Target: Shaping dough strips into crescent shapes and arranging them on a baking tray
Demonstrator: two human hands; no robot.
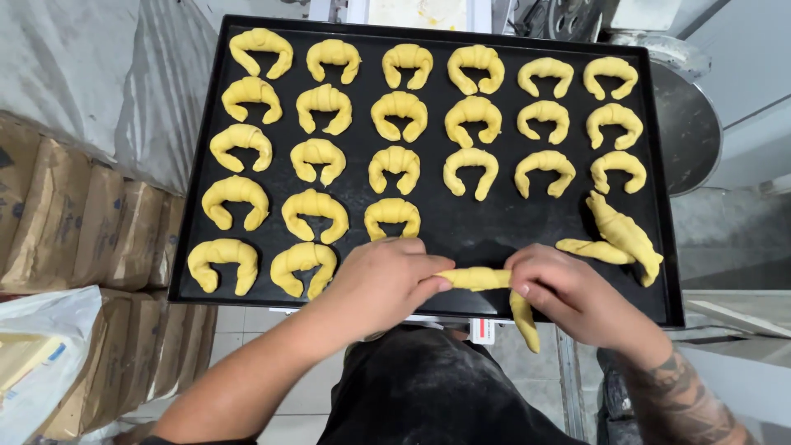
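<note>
- Right now both hands grip one straight roll of yellow dough (486,280) at the near edge of the black baking tray (527,222): the left hand (383,280) pinches its left end, the right hand (560,292) closes over its right end, where the dough bends down and hangs past the tray's rim.
- Shaping it well seems to call for bending both tips evenly toward the person, so the piece matches the curved crescents (392,216) already laid out, and for light finger pressure so the soft roll keeps its ridges.
- The open patch of tray just beyond the hands, below the fourth column, looks like the natural spot for it; setting it down level with the front row would keep the spacing even.
- Two more unbent rolls (618,235) lie crossed and touching on the right side of the tray, near the right hand.
- Finished crescents sit apart from one another in tidy rows; the closest, just beside the left hand's knuckles, could get nudged.
- Brown paper sacks (74,222) are stacked to the left, a white plastic bag (37,346) lies below them, and a round metal part of a machine (688,124) shows past the tray's right edge.
- Nothing blocks the hands.
</note>
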